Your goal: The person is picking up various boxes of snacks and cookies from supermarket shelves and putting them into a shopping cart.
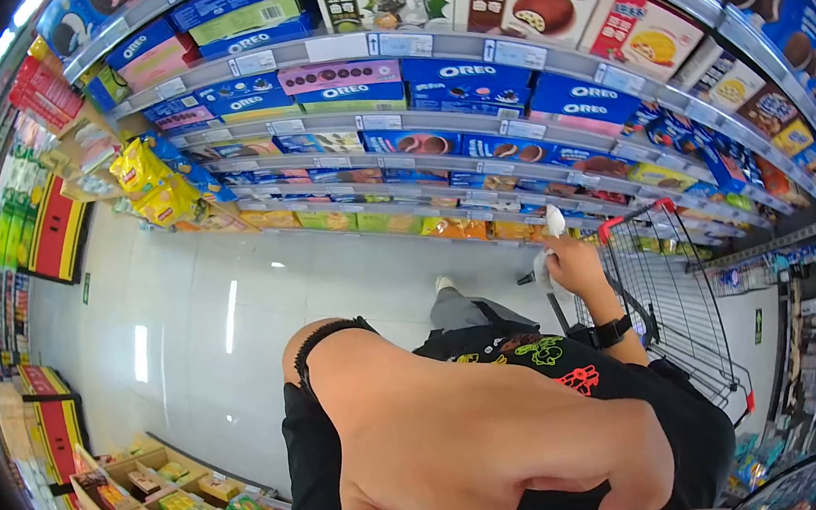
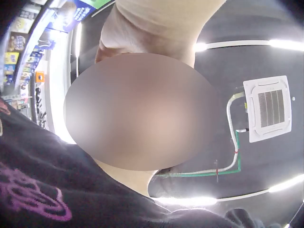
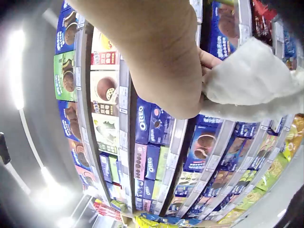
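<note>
My left hand is raised close in front of the head camera, its back filling the lower middle of that view. Its fingers bend downward and the fingertips are cut off by the frame edge. In the left wrist view, the left hand is up against a blurred oval area that hides the fingers. My right hand is out in front of the cookie shelves, near the cart, and grips a white, crumpled, tissue-like piece. Part of the white piece sticks up past the fingers. A black watch is on the right wrist.
A wire shopping cart with red corners stands just right of the right arm. Ahead run shelves of cookie boxes. Yellow chip bags hang at the shelf end. Snack bins stand at lower left, beside the shiny tiled floor.
</note>
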A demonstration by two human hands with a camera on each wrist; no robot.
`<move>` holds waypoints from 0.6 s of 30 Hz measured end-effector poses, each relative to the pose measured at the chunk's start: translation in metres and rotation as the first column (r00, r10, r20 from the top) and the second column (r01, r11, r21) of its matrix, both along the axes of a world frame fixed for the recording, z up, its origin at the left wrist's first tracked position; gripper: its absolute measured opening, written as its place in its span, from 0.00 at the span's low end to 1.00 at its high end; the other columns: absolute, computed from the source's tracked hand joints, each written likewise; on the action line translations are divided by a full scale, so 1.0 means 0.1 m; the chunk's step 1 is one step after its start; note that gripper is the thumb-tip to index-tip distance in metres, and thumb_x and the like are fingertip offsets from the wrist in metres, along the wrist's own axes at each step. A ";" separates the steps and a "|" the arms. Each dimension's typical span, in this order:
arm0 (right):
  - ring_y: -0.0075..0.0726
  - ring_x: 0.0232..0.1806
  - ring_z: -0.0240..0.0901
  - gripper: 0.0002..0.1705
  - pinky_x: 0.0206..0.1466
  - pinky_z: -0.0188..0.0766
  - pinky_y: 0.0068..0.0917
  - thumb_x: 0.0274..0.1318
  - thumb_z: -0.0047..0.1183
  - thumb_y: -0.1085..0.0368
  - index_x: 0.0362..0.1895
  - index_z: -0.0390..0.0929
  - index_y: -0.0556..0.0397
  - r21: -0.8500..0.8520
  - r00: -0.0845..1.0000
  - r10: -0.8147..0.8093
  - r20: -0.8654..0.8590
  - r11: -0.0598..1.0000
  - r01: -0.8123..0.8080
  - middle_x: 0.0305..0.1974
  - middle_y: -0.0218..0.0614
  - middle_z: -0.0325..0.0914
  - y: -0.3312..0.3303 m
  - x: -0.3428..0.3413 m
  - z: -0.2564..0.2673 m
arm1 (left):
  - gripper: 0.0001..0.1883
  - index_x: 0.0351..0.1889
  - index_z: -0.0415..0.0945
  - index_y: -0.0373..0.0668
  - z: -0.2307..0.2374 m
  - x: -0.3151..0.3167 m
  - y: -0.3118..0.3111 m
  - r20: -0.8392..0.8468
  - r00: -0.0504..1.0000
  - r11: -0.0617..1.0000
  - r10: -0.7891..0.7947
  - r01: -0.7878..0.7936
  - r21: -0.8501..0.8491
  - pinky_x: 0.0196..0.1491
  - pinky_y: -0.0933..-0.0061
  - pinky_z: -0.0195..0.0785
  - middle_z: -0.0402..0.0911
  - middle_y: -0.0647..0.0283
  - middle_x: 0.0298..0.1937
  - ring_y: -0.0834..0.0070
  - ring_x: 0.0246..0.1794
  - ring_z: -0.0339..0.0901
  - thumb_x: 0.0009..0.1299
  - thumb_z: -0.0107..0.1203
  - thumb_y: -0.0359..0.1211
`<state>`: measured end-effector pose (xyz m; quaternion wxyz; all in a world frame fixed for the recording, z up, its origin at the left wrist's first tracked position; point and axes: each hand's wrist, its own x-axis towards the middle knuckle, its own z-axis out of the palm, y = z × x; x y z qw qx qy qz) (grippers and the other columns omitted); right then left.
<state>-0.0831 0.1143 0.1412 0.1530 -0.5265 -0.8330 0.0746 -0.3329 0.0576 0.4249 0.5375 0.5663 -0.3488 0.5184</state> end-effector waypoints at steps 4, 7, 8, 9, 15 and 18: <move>0.48 0.25 0.71 0.08 0.26 0.67 0.41 0.40 0.50 0.66 0.29 0.71 0.49 0.030 0.991 0.124 -0.045 0.992 -0.122 0.25 0.38 0.71 0.58 -0.29 0.10 | 0.39 0.49 0.72 0.37 -0.07 -0.23 0.46 -0.317 0.938 0.990 0.137 -0.133 0.035 0.30 0.76 0.60 0.69 0.54 0.43 0.73 0.28 0.65 0.64 0.32 0.63; 0.46 0.26 0.70 0.07 0.26 0.66 0.39 0.37 0.51 0.69 0.27 0.71 0.50 0.075 0.965 0.192 -0.177 0.981 -0.181 0.24 0.38 0.69 0.94 -0.50 0.25 | 0.43 0.51 0.70 0.33 -0.12 -0.43 0.81 -0.527 0.802 0.957 0.281 -0.274 0.093 0.32 0.74 0.62 0.71 0.53 0.44 0.72 0.31 0.68 0.64 0.29 0.65; 0.46 0.26 0.70 0.07 0.27 0.66 0.39 0.37 0.50 0.69 0.27 0.71 0.50 0.092 0.941 0.216 -0.261 0.976 -0.199 0.23 0.38 0.69 1.06 -0.57 0.30 | 0.44 0.51 0.70 0.32 -0.15 -0.50 0.90 -0.578 0.744 0.936 0.335 -0.333 0.113 0.32 0.74 0.62 0.72 0.53 0.44 0.71 0.32 0.68 0.63 0.28 0.66; 0.46 0.25 0.69 0.07 0.27 0.66 0.38 0.37 0.50 0.70 0.27 0.71 0.50 0.109 0.909 0.241 -0.341 0.970 -0.216 0.23 0.38 0.68 1.16 -0.65 0.35 | 0.45 0.52 0.69 0.31 -0.19 -0.56 1.00 -0.616 0.684 0.907 0.391 -0.401 0.130 0.33 0.74 0.63 0.72 0.53 0.45 0.71 0.32 0.69 0.63 0.27 0.67; 0.39 0.23 0.68 0.11 0.27 0.66 0.30 0.38 0.46 0.72 0.30 0.74 0.50 0.056 0.723 0.383 -0.575 0.900 -0.432 0.23 0.36 0.69 1.75 -1.11 0.67 | 0.35 0.48 0.71 0.30 -0.73 -0.79 1.53 -0.615 0.456 0.530 0.643 -0.845 -0.072 0.33 0.75 0.63 0.75 0.56 0.39 0.74 0.31 0.70 0.68 0.32 0.56; 0.35 0.23 0.70 0.12 0.27 0.66 0.26 0.38 0.45 0.72 0.32 0.76 0.51 0.027 0.641 0.403 -0.654 0.859 -0.512 0.26 0.37 0.72 1.96 -1.40 0.87 | 0.31 0.47 0.70 0.30 -0.80 -0.98 1.71 -0.620 0.347 0.290 0.704 -0.937 -0.194 0.32 0.77 0.62 0.73 0.56 0.34 0.76 0.30 0.68 0.68 0.37 0.53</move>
